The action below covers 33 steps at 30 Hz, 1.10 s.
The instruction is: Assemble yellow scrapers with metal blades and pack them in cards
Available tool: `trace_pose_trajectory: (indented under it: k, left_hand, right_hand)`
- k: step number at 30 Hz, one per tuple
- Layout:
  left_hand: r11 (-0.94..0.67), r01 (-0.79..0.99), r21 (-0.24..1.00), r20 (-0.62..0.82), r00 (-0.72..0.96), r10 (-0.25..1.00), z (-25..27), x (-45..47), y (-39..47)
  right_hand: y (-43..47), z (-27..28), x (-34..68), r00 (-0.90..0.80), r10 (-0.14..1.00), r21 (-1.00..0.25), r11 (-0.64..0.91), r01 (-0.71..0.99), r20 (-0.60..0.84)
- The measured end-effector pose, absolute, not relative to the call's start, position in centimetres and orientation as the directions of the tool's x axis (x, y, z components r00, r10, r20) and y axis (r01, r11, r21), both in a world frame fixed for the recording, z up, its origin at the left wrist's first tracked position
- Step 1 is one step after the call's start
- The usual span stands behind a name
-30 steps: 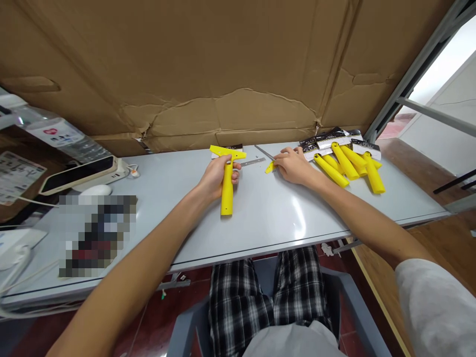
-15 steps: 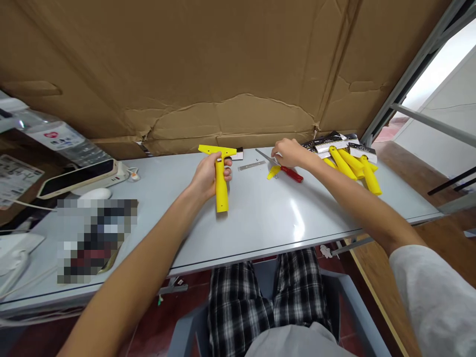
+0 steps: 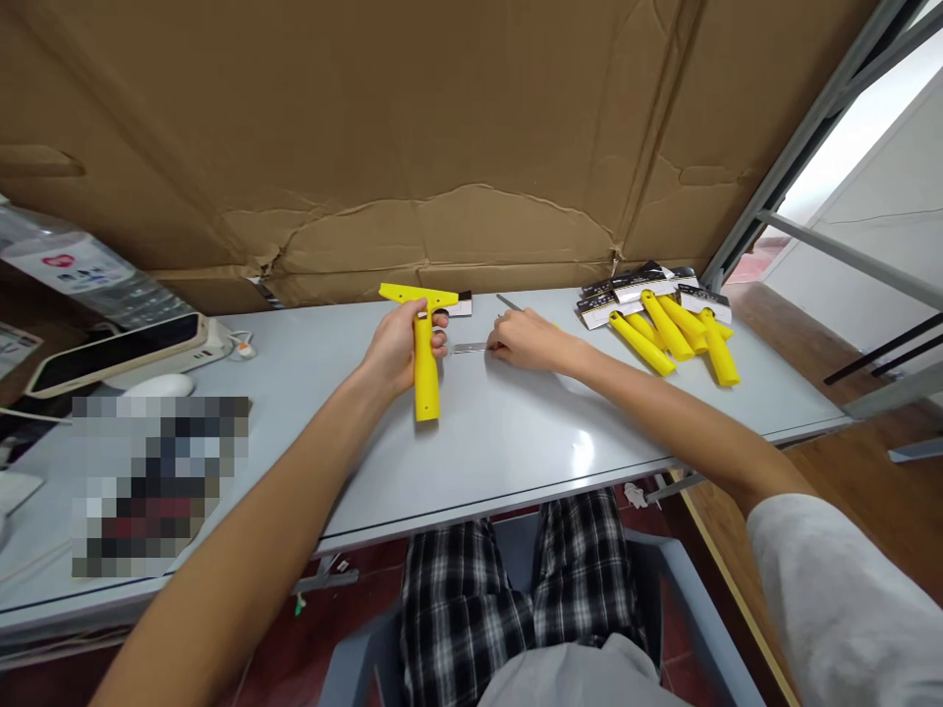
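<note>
My left hand (image 3: 396,339) is wrapped round a yellow T-shaped scraper handle (image 3: 425,378), its crosspiece pointing toward the cardboard and its grip toward me. Just right of it, my right hand (image 3: 526,339) rests low on the table with its fingertips closed on the right end of a thin metal blade (image 3: 468,348). The blade's left end reaches near my left fingertips. Behind my right hand the tip of a grey pointed tool (image 3: 507,302) shows; the red-handled screwdriver and the small yellow piece are mostly hidden by the hand.
Several packaged yellow scrapers (image 3: 667,329) lie at the right. A small black-and-white card (image 3: 463,304) is behind the handle. On the left are a phone (image 3: 118,353), a white mouse (image 3: 160,385) and a water bottle (image 3: 88,265). Cardboard (image 3: 442,118) stands along the back edge.
My right hand has moved left from beside the screwdriver to the blade, which now lies slightly turned and closer to me. My left hand keeps its hold on the scraper handle.
</note>
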<state>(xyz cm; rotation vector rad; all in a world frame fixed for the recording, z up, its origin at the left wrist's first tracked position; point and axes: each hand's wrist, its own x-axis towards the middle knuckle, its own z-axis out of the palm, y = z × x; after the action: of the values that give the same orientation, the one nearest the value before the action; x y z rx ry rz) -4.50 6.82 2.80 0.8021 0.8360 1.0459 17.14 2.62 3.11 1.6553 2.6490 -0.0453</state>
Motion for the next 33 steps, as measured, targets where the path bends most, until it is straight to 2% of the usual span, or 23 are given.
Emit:
trace_pose_trajectory:
  k: [4,9,14,16,19,22,23,24,26,29,33]
  left_hand:
    - [0.283,-0.377,0.882,-0.188,0.27,0.944,2.6,-4.5,6.8]
    - [0.294,-0.377,0.878,-0.198,0.274,0.941,2.6,-4.4,6.8]
    - [0.306,-0.337,0.89,-0.226,0.257,0.94,2.5,-4.0,6.7]
    - [0.311,-0.334,0.89,-0.233,0.253,0.939,2.3,-4.1,6.8]
    - [0.296,-0.335,0.895,-0.216,0.254,0.943,2.1,-4.4,7.1]
    - [0.263,-0.327,0.907,-0.177,0.27,0.946,1.9,-4.6,7.3]
    - [0.262,-0.323,0.909,-0.176,0.272,0.946,1.8,-4.6,7.3]
    - [0.267,-0.317,0.91,-0.183,0.271,0.945,1.7,-4.5,7.3]
    - [0.284,-0.302,0.91,-0.206,0.265,0.942,1.5,-4.3,7.2]
    - [0.293,-0.274,0.916,-0.221,0.265,0.939,1.4,-3.8,6.7]
    - [0.225,-0.202,0.953,-0.178,0.227,0.957,1.5,-3.1,5.7]
  right_hand:
    - [1.6,3.2,16.2,-0.399,0.916,-0.059,0.397,0.916,-0.029]
    - [0.1,3.3,15.9,-0.476,0.876,-0.103,0.468,0.878,-0.078]
    - [-1.6,2.3,14.8,-0.53,0.847,0.077,0.532,0.843,-0.05]
    - [-1.6,2.2,14.8,-0.543,0.839,0.088,0.543,0.835,-0.022]
    - [-0.4,3.0,17.2,-0.436,0.896,-0.046,0.44,0.897,0.084]
    - [1.3,3.7,21.7,-0.171,0.92,-0.295,0.283,0.913,0.352]
    - [1.8,3.7,23.2,-0.103,0.911,-0.364,0.26,0.894,0.399]
    - [2.3,3.6,24.4,-0.054,0.912,-0.427,0.242,0.871,0.408]
    - [2.8,3.0,25.9,-0.063,0.924,-0.501,0.261,0.825,0.378]
    - [3.1,1.9,25.8,-0.153,0.931,-0.54,0.32,0.779,0.331]
    - [3.0,1.2,24.1,-0.195,0.93,-0.563,0.346,0.751,0.311]
